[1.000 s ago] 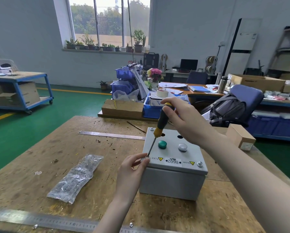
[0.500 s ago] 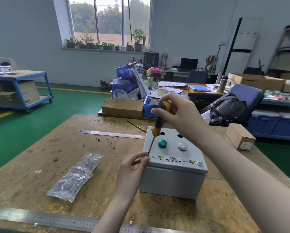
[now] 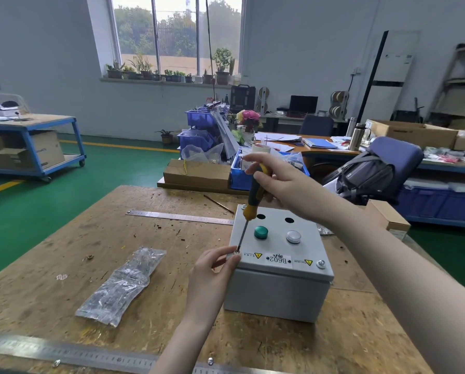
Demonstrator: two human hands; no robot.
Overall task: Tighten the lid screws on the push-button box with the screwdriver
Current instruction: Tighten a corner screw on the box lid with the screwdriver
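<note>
A grey push-button box (image 3: 277, 292) stands on the wooden workbench (image 3: 64, 265), with a green button (image 3: 260, 232) and a silver button (image 3: 293, 236) on its lid. My right hand (image 3: 285, 184) grips the black-and-yellow handle of a screwdriver (image 3: 249, 209). Its tip rests on the screw at the lid's near-left corner (image 3: 236, 252). My left hand (image 3: 212, 271) pinches that corner screw beside the tip. Another screw (image 3: 320, 263) sits at the near-right corner.
A clear plastic bag (image 3: 123, 284) lies left of the box. Steel rulers lie along the near edge (image 3: 64, 354) and further back (image 3: 180, 217). Two loose screws (image 3: 210, 361) sit near the front ruler. A small cardboard box (image 3: 387, 217) stands at the right.
My right hand has shifted its fingers around the screwdriver handle, thumb and forefinger now higher on it. The tip stays on the corner screw; my left hand has not moved.
</note>
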